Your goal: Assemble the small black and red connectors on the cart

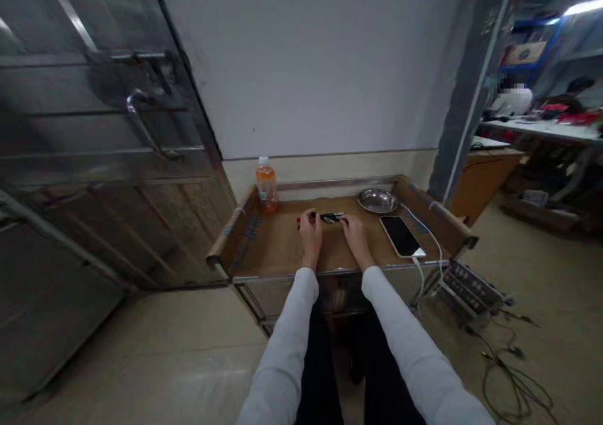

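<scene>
A small bunch of slim pen-like things (330, 217), mostly black with a red end at the left and pale bits at the right, lies level just above or on the cardboard-lined table (277, 243). My left hand (311, 231) has its fingers closed around the left part of the bunch. At the other end, the fingers of my right hand (354, 231) are pinched together on the tips. Exactly how many pieces there are is too small to tell.
An orange drink bottle (267, 188) stands at the table's back left. Toward the right are a shiny metal bowl (377, 201) and a phone (402, 236) with a white cable (426, 229). Cables (513, 375) lie on the floor. A person (513, 98) is at a far table.
</scene>
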`<action>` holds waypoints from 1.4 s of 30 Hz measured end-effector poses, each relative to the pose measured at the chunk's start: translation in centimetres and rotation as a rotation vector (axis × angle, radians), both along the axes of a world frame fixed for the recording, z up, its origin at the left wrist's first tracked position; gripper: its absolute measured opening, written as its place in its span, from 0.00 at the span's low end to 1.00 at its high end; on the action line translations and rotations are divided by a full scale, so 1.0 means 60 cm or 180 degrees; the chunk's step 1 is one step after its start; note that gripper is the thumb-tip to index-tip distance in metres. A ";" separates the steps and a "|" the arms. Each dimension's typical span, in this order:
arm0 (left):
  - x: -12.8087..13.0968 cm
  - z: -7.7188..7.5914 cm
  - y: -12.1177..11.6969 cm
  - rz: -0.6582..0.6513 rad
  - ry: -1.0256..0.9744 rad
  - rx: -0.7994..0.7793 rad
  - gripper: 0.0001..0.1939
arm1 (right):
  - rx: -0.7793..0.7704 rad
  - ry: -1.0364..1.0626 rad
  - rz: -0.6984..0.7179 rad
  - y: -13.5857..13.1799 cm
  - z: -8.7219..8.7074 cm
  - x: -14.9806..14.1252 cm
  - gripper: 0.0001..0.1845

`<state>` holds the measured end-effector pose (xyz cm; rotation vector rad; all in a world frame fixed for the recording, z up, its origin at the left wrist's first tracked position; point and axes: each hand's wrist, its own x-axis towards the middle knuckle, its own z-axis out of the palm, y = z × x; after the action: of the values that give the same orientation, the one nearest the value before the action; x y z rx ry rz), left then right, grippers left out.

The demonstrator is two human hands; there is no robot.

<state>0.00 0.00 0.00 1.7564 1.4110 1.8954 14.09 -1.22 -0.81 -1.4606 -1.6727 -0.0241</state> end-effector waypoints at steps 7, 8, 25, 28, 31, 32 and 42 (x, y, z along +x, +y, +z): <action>0.007 -0.023 0.016 -0.0933 0.1052 -0.0542 0.03 | 0.0041 -0.0086 -0.0417 -0.002 -0.001 0.001 0.17; 0.006 -0.025 0.015 -0.0932 0.1235 -0.0572 0.04 | 0.0016 -0.0124 -0.0435 -0.002 -0.001 0.000 0.16; 0.019 -0.018 0.016 -0.0663 0.1885 -0.0383 0.10 | -0.0523 -0.1029 -0.0062 0.006 -0.008 -0.009 0.14; 0.016 -0.019 0.016 -0.1011 0.1780 -0.0415 0.11 | -0.0539 -0.1015 -0.0021 0.007 -0.008 -0.008 0.15; 0.014 -0.021 0.017 -0.1043 0.1702 -0.0559 0.10 | -0.0517 -0.0919 0.0095 0.007 -0.009 -0.008 0.15; 0.014 -0.022 0.017 -0.0979 0.1704 -0.0619 0.10 | -0.0490 -0.0863 0.0130 0.007 -0.010 -0.008 0.16; 0.013 -0.011 0.003 -0.0661 0.1942 -0.1007 0.07 | -0.0307 -0.0496 0.0277 0.011 -0.016 -0.007 0.19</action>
<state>0.81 0.21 -0.66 2.2973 1.5156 0.9975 13.70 -0.58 -1.80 -1.4877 -1.8852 -0.0096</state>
